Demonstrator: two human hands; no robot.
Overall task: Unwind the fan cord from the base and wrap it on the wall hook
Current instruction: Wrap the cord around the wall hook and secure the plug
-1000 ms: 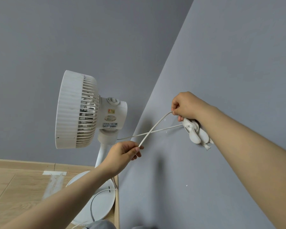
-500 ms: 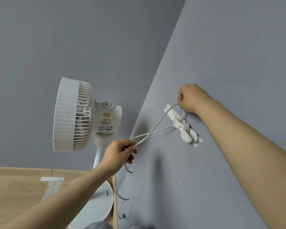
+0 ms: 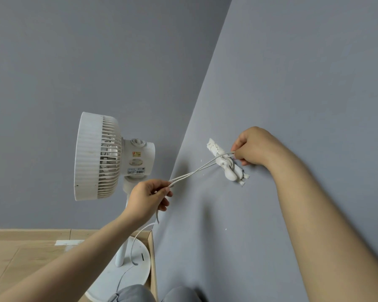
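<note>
A white pedestal fan [image 3: 100, 155] stands on its round base [image 3: 138, 273] in the corner. Its thin white cord [image 3: 196, 170] runs as two strands from my left hand [image 3: 148, 197] up to the white wall hook [image 3: 226, 164] on the grey wall at right. My left hand pinches both strands; slack cord hangs below it and trails down to the base. My right hand [image 3: 255, 147] pinches the cord right at the hook, fingers curled, where the cord loops around the hook's peg.
Two grey walls meet in a corner behind the fan. The wooden floor [image 3: 26, 258] lies at lower left with a white tape strip [image 3: 68, 242]. Grey-clad knees [image 3: 153, 294] show at the bottom edge.
My right hand moved down from above the hook to beside it, drawing the cord around the peg. The two strands now run close together. My left hand held its grip.
</note>
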